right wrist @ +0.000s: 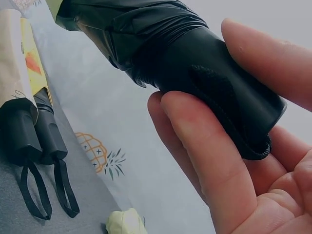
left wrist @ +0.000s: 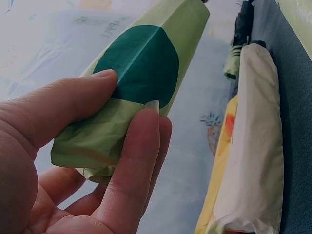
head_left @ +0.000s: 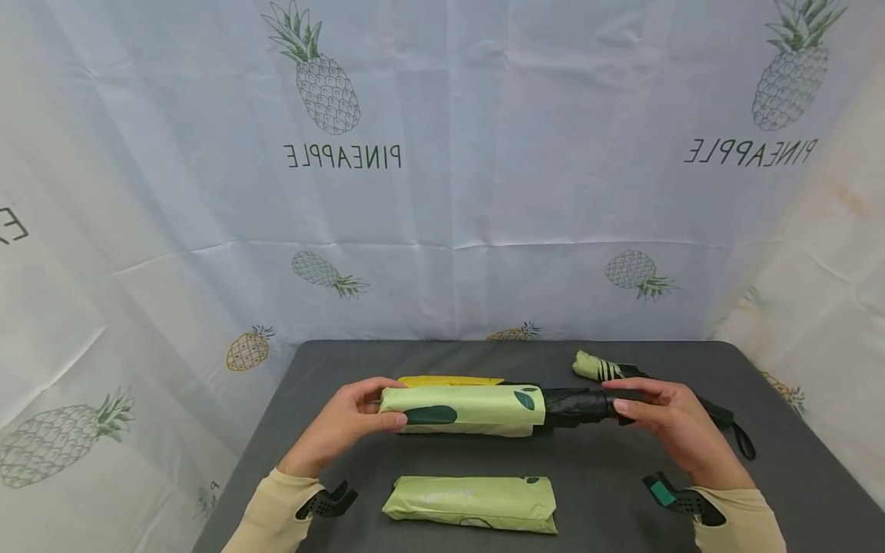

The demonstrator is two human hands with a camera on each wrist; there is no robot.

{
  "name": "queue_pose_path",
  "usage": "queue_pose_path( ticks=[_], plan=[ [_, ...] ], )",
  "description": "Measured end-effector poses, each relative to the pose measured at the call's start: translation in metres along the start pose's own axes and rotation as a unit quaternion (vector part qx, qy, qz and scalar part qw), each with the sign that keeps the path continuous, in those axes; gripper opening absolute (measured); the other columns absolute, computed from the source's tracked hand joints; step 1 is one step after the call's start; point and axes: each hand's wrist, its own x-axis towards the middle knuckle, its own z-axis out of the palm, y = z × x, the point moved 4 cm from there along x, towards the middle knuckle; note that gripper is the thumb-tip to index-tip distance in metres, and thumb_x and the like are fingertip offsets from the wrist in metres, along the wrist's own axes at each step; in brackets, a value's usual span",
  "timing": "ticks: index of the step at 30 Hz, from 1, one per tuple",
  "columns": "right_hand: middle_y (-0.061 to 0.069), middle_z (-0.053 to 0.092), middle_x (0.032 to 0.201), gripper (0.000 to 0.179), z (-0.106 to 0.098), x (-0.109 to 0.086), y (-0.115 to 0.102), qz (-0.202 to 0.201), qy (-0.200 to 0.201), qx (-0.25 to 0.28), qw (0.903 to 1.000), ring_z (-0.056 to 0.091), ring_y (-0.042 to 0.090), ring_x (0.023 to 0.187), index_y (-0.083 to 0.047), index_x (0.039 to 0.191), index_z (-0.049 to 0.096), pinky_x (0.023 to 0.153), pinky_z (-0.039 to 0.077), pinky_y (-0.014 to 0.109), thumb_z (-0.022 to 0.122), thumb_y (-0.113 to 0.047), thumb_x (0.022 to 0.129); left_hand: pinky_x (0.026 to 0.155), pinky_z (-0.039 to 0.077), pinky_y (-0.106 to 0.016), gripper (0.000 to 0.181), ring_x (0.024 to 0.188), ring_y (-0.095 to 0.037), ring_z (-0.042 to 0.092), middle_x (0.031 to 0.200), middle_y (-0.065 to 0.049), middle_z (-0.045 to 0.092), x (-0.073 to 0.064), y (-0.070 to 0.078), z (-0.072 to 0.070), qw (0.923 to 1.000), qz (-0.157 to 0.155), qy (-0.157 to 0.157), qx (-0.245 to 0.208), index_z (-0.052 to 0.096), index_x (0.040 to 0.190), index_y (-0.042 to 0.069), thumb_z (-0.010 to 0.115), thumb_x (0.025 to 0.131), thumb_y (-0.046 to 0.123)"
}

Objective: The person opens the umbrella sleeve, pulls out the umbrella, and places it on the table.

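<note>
Pineapple-printed curtains (head_left: pixel 484 200) are hung behind a dark grey table (head_left: pixel 608 499). Above it, a green-covered umbrella (head_left: pixel 484 405) is held lengthwise: its covered end is pinched between thumb and fingers of the left hand (head_left: pixel 346 422), its black handle between those of the right hand (head_left: pixel 674 426). Beige umbrella (left wrist: pixel 256 141) and yellow umbrella (left wrist: pixel 220 158) are laid side by side; a pale green case (head_left: pixel 477 503) is placed nearer the viewer.

The bare left hand (head_left: pixel 346 424) and bare right hand (head_left: pixel 679 430) reach forward from beige-sleeved forearms (head_left: pixel 270 511), well apart, angled inward, each pinching between thumb (left wrist: pixel 78 100) and curved fingers (left wrist: pixel 139 146).
</note>
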Motion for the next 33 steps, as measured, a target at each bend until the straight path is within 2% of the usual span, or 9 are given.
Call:
queue_pose_path(
  ticks=[19,25,33],
  plan=[
    [-0.015,0.077,0.119,0.032,-0.017,-0.004,0.003,-0.015,0.005,0.030,0.9994,0.075,0.010,0.104,-0.007,0.139,0.073,0.086,0.063,0.027,0.064,-0.005,0.108,0.100,0.062,-0.054,0.056,0.114,-0.030,0.075,0.132,-0.012,0.071,0.002,-0.002,0.000,0.9999,-0.008,0.007,0.007,0.061,0.148,0.011,0.083,0.098,0.023],
    [-0.012,0.078,0.117,0.033,-0.021,-0.005,0.005,-0.015,0.003,0.036,0.9992,0.074,0.010,0.103,-0.010,0.139,0.074,0.086,0.063,0.027,0.063,-0.004,0.108,0.099,0.062,-0.054,0.056,0.112,-0.025,0.076,0.133,-0.012,0.071,0.003,-0.002,0.000,0.9999,-0.007,0.007,0.008,0.061,0.148,0.010,0.083,0.098,0.023],
    [-0.016,0.076,0.123,0.033,-0.025,-0.006,0.006,-0.030,0.001,0.047,0.9984,0.074,0.010,0.104,-0.008,0.139,0.074,0.085,0.062,0.027,0.061,-0.001,0.108,0.099,0.062,-0.054,0.059,0.111,-0.022,0.076,0.133,-0.011,0.070,0.002,-0.001,-0.001,0.9999,-0.008,0.007,0.002,0.060,0.150,0.009,0.084,0.097,0.022]
  ],
)
